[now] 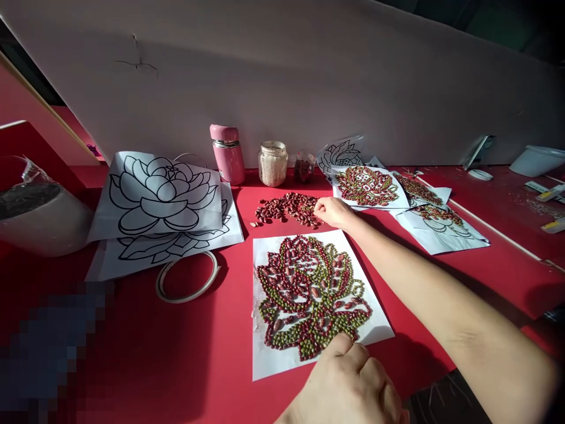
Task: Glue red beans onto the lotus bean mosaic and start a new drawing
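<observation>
One bean picture (315, 306), flower-shaped, in green and dark red beans with larger mottled ones, on a white sheet (375, 333) lying flat mid-way along the red desk (168, 359). One left hand (348, 383), at the sheet's lower edge, knuckles up, fingers curled. One right hand (329, 211), beyond the sheet's far edge, fingers drawn in at the right end of a loose bean pile (285, 207); whether either hand is clamped on anything cannot be told from this angle. Behind the pile, in a row: one pink flask (229, 162), upright; one glass jar (272, 165), pale contents; one smaller clear cup (304, 168), dark contents. At left: overlapping flower outline sheets (165, 194); one pale ring (161, 284) by their lower edge; one white pot (48, 229). At right: further bean-covered sheets (371, 187), overlapping; one pale tub (536, 161).
</observation>
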Action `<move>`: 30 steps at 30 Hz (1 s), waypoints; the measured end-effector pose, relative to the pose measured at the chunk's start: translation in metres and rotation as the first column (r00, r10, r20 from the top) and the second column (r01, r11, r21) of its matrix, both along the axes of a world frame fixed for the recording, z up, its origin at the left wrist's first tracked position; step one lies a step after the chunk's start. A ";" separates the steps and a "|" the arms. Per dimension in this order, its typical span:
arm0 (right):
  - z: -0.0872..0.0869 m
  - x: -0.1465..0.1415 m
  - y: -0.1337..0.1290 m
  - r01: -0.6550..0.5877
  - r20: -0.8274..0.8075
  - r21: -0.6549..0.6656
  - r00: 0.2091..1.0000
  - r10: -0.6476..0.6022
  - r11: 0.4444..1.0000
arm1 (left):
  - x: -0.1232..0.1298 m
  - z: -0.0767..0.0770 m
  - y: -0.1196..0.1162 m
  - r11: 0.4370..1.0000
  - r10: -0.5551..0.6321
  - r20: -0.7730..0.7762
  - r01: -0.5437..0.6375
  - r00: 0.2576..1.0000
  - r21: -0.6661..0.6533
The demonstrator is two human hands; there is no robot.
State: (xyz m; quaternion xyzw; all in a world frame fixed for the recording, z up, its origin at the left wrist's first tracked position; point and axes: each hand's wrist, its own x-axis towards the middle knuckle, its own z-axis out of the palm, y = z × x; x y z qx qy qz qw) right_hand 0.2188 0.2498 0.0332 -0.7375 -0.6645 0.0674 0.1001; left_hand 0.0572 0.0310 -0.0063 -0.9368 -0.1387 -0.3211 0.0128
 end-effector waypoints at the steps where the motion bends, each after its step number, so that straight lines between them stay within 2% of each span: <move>1: 0.000 0.000 0.000 -0.005 0.005 -0.004 1.000 0.005 1.000 | 0.000 0.003 0.001 1.000 -0.004 0.011 0.004 1.000 0.000; 5: 0.002 -0.001 -0.002 -0.022 0.033 -0.011 0.999 0.023 1.000 | 0.000 0.015 0.002 1.000 0.019 0.077 -0.019 0.997 0.000; 9: 0.005 -0.003 -0.005 -0.029 0.054 -0.016 0.998 0.030 0.999 | 0.002 0.019 0.002 1.000 0.024 0.093 -0.023 0.995 -0.016; 18: 0.005 -0.003 -0.004 -0.032 0.066 -0.011 0.997 0.033 0.999 | 0.003 0.011 0.001 0.999 0.034 0.086 -0.033 0.996 -0.013; 25: -0.002 0.000 0.001 -0.038 0.053 0.016 0.998 0.037 0.999 | 0.005 0.012 0.005 0.999 0.047 0.071 -0.048 0.996 0.012; 30: -0.001 -0.001 -0.002 -0.042 0.036 0.043 0.999 0.040 0.998 | 0.004 0.006 0.006 0.998 0.054 0.055 -0.056 0.997 0.022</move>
